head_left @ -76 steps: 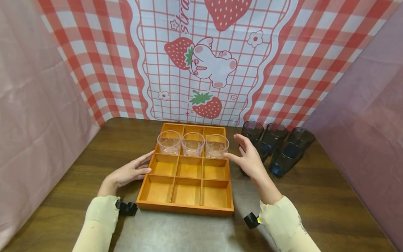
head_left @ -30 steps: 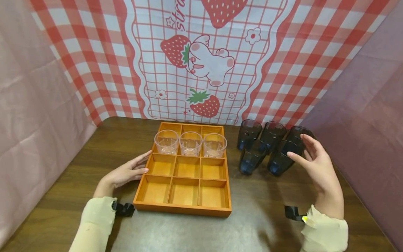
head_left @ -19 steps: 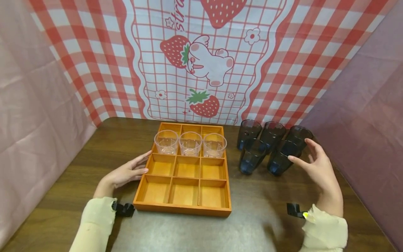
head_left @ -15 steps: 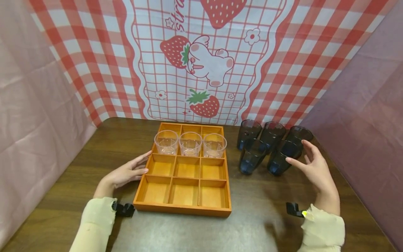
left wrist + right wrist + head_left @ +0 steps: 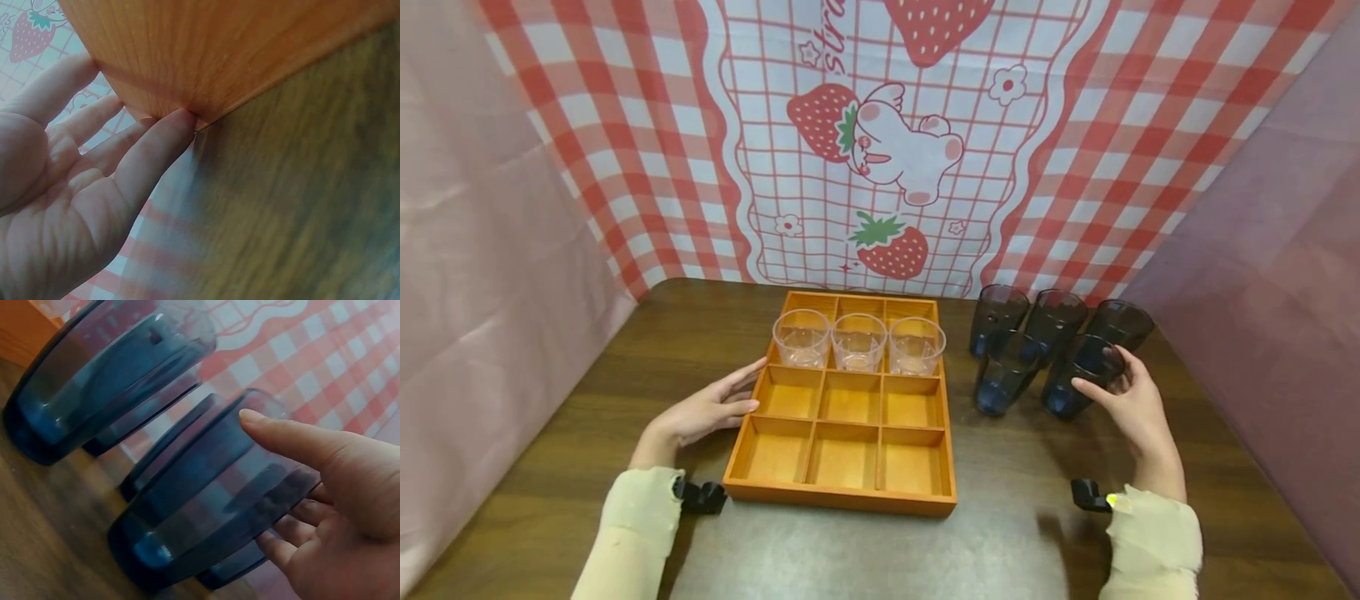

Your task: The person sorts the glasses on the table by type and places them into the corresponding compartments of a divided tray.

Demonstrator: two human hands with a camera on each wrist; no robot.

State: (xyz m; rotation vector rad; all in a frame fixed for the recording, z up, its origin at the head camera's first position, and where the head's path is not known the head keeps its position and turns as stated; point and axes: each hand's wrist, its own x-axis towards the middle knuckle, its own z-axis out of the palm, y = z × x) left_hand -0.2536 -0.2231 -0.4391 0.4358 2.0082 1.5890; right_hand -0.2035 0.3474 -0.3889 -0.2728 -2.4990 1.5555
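Right grip [image 5: 1131, 408] has come half-curled around the near-right dark cup [image 5: 1064, 390], so this seems now held, while the relaxed left hand [image 5: 706, 410] touches the tray [image 5: 842, 498].

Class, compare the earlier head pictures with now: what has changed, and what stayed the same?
The right hand moved rightward from beside the rightmost clear cup and has taken hold of the front-right blue cup near its rim. The left hand stayed at the left side of the wooden tray; the three clear cups and other blue cups stayed put.
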